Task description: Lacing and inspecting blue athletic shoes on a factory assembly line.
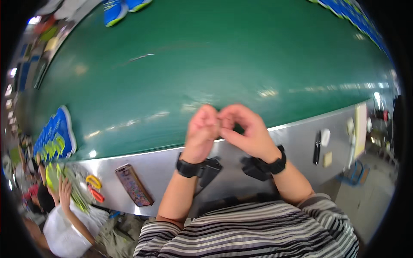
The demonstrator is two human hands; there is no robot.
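My left hand (201,134) and my right hand (251,132) meet over the near edge of the green work surface (206,69). On the left hand the fingers are curled in. The right thumb and forefinger close in a pinch against the left fingertips. Whatever sits between them is too small and blurred to name. Each wrist wears a black strap (188,169) with a dark boxy device attached. Below the hands runs a bare metal ledge (165,165).
On the ledge lie a phone (134,185), yellow-and-orange scissors (95,189), a black pen (317,148) and a yellowish block (328,159). Blue shoes (58,135) stand at the left, more blue shoes (114,12) farther off. A co-worker (71,228) in white is at lower left.
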